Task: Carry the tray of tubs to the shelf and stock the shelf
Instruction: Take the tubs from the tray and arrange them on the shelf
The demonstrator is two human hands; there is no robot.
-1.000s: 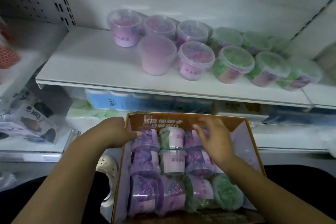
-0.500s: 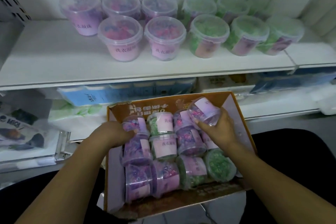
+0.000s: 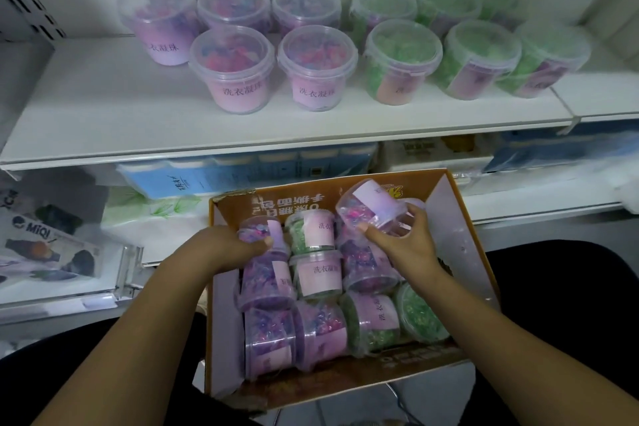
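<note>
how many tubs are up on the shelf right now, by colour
On the shelf:
purple tubs: 5
green tubs: 6 (the back right one is dim and partly hidden)
total: 11

The left hand (image 3: 224, 247) hides part of a purple tub (image 3: 266, 230); the rear green tubs (image 3: 449, 2) are blurred.

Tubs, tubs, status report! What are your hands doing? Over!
Right hand grips a pink tub, raised over the tray. Left hand grips a purple tub in the tray's far-left corner. Shelf front bare at left, nothing blocking.
</note>
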